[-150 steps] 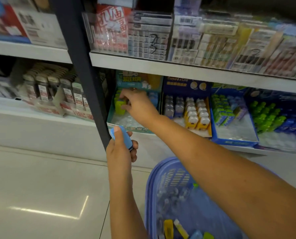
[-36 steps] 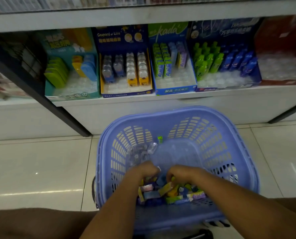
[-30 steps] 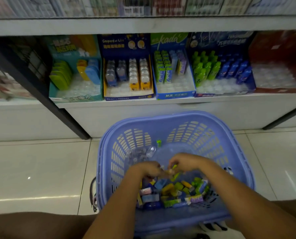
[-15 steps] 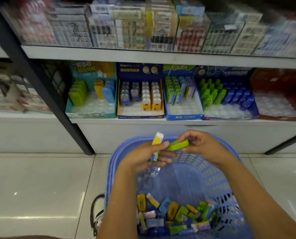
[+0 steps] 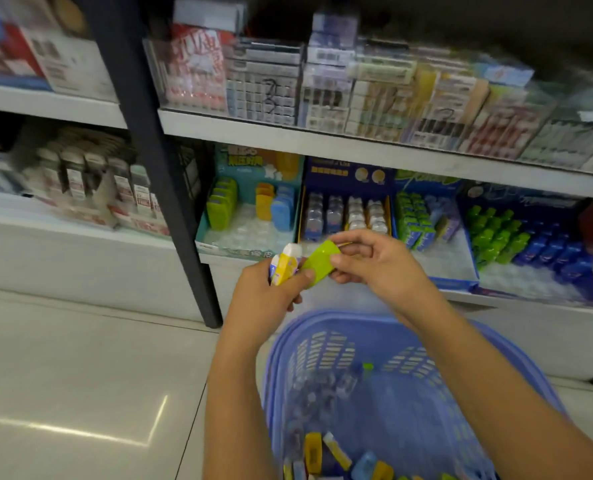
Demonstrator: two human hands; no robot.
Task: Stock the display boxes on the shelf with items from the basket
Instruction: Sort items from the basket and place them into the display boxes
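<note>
My left hand (image 5: 269, 296) grips a yellow and white packet (image 5: 285, 264) upright. My right hand (image 5: 367, 263) pinches a flat green case (image 5: 320, 262), and my left thumb touches its lower end. Both hands are raised above the blue basket (image 5: 523, 372), in front of the lower shelf. Loose yellow, blue and green items (image 5: 336, 459) lie in the basket's bottom. Behind the hands stands a teal display box (image 5: 250, 249) with rows of green, orange and blue cases. To its right sits a dark blue display box (image 5: 347, 209) holding small bottles.
A black shelf post (image 5: 163, 188) rises left of the teal box. Further right stand a box of green packets (image 5: 418, 220) and a box of green and blue bottles (image 5: 516, 244). The upper shelf (image 5: 357, 147) carries stacked small cartons. Pale floor tiles (image 5: 80, 393) spread to the left.
Both hands came up out of the basket with a packet and a green case. They have risen a little toward the shelf, and my view has swung left.
</note>
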